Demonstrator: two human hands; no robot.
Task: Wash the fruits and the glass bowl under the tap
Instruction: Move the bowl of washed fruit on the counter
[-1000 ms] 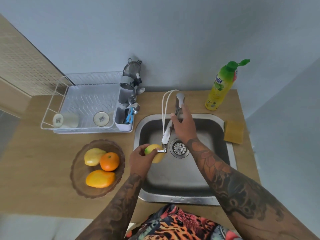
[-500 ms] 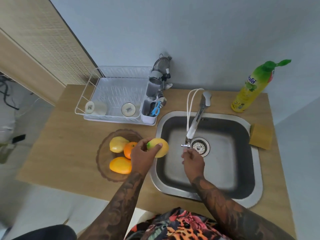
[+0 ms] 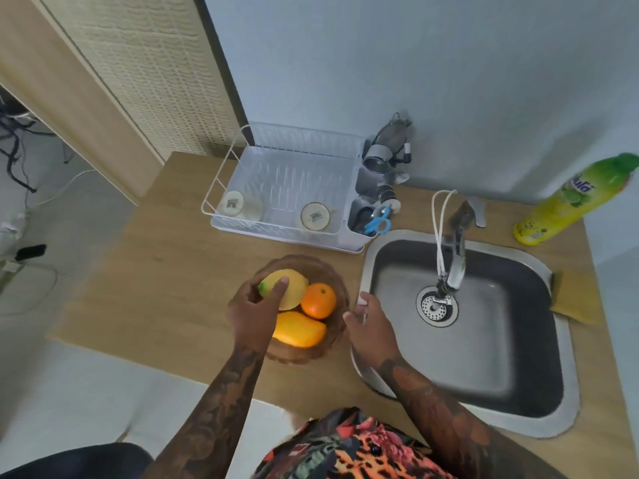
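Now left hand (image 3: 254, 311) fingers curled round yellow-green mango (image 3: 288, 288), moved from sink edge to over brown glass bowl (image 3: 337, 271) left of steel sink (image 3: 560, 426), right hand (image 3: 370, 331) loosely open, empty, near bowl rim.

Your left hand (image 3: 254, 311) reached forward, fingers (image 3: 278, 288) curled round a fruit (image 3: 290, 288). Your right hand (image 3: 371, 331) hovered beside it, fingers loosely extended, holding nothing, both forearms angled inward.

The detergent bottle (image 3: 576, 198) top is cut off at the right edge.
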